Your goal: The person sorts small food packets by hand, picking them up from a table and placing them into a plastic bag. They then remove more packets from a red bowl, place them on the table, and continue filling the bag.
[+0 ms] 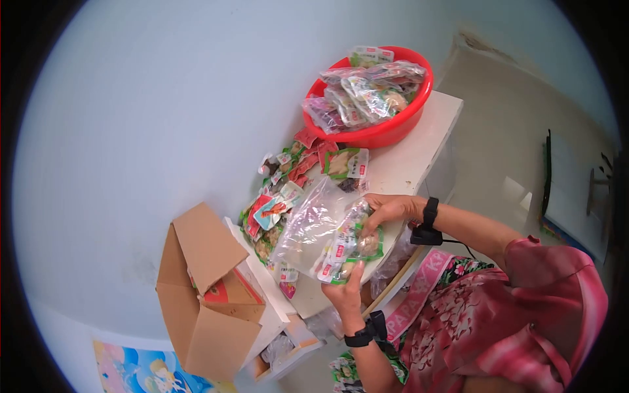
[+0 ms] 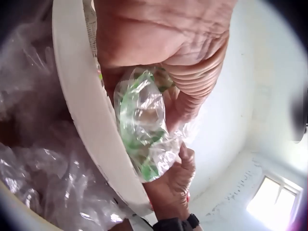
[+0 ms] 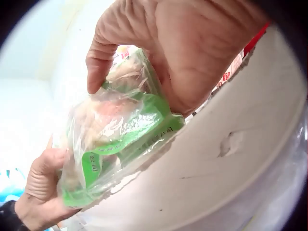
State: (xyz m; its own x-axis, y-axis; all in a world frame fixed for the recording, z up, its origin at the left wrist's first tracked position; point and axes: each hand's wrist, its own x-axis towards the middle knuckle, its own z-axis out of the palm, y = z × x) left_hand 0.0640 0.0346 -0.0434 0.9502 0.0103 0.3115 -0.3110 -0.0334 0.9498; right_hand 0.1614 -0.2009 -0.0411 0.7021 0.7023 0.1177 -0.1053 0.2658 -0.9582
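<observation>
In the head view a clear plastic bag [image 1: 308, 229] with green-edged food packets [image 1: 369, 243] in its near end lies between both hands at the table's front edge. My right hand [image 1: 392, 211] grips the upper end of the packets, thumb on top. At the lower end, my left hand [image 1: 346, 300] holds the bag with the thumb over it. The left wrist view shows the left hand [image 2: 163, 43] around the crinkled bag [image 2: 142, 120]. The right wrist view shows the right hand [image 3: 168, 48] pinching the bagged packets [image 3: 120, 125]; its far fingers are hidden.
A red basin [image 1: 386, 136] heaped with bagged packets stands at the table's far end. Loose packets [image 1: 268, 213] lie along the wall. An open cardboard box [image 1: 216, 327] is at the left. Clear plastic [image 2: 62, 187] fills an open space below the table edge [image 2: 91, 120].
</observation>
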